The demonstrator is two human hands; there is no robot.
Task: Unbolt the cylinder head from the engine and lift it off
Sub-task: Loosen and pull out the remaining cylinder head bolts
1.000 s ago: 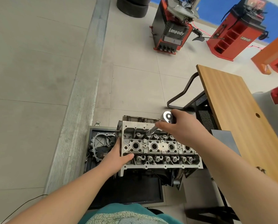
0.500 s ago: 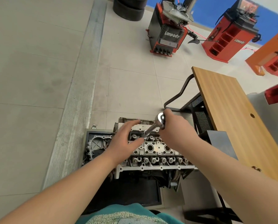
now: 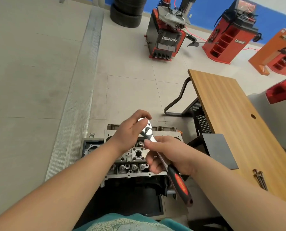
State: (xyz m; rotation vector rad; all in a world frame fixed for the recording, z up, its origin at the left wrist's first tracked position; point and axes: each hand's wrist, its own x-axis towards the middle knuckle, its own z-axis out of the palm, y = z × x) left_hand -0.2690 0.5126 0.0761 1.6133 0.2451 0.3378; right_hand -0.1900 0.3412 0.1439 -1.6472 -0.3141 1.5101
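A person stands over an engine (image 3: 132, 179) on a tiled workshop floor (image 3: 132, 90), both hands on a ratchet wrench (image 3: 162, 157) held above the cylinder head (image 3: 135, 157), which sits bolted atop the engine directly below the hands. The left hand (image 3: 130, 130) curls its fingers over the wrench's shiny head, while the right hand (image 3: 169, 155) wraps around the metal shaft just above the red-and-black grip (image 3: 180, 185), which juts toward the viewer. The two forearms cross most of the cylinder head, leaving only its near-left portion in sight. To the right, close beside the engine, stands a wooden table (image 3: 235, 117) with a black metal frame; a small bundle of long bolts (image 3: 260, 179) lies near its front edge, their number too hard to tell. A dark flat panel (image 3: 220, 149) sits between engine and table, narrowing that side. A ribbed metal strip (image 3: 82, 90) runs along the floor on the left, with open tile beyond it and ahead of the engine. Along the blue back wall stand a stack of tires (image 3: 127, 12), one red-and-black tire machine (image 3: 169, 35), one red wheel balancer (image 3: 229, 32) and an orange cabinet (image 3: 278, 52). A red tail light (image 3: 280, 90) on a pale body shows at the right edge.
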